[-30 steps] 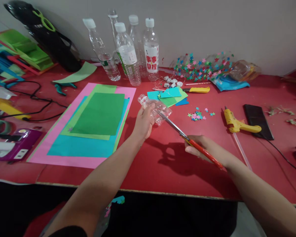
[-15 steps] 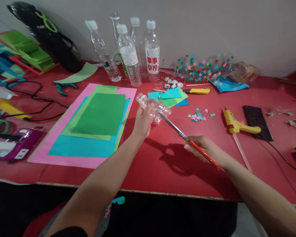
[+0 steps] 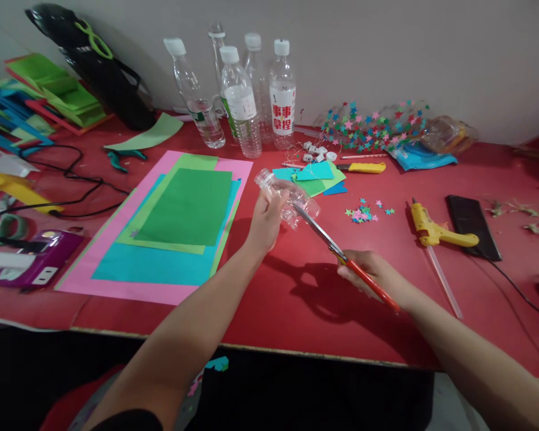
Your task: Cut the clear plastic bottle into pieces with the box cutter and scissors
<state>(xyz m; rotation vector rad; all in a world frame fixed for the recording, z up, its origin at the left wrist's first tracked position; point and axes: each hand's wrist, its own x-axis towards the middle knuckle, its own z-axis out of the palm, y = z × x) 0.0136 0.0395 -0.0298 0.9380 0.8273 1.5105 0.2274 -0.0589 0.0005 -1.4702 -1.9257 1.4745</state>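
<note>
A grey wall [image 3: 386, 54] backs the red table [image 3: 269, 317], which carries layered coloured sheets [image 3: 184, 206] at left and standing bottles [image 3: 242, 108] at rear; the right hand [image 3: 381, 269] is closed on red-handled scissors [image 3: 354, 267], tips at the plastic; the left hand [image 3: 266, 221] grips the clear bottle piece [image 3: 303, 194], raised over the table's middle, neck [image 3: 263, 178] pointing away. Cutting appears under way and unfinished; the neck is intact, but the remaining cut cannot be judged; loose small stars [image 3: 363, 214] lie to the right.
</note>
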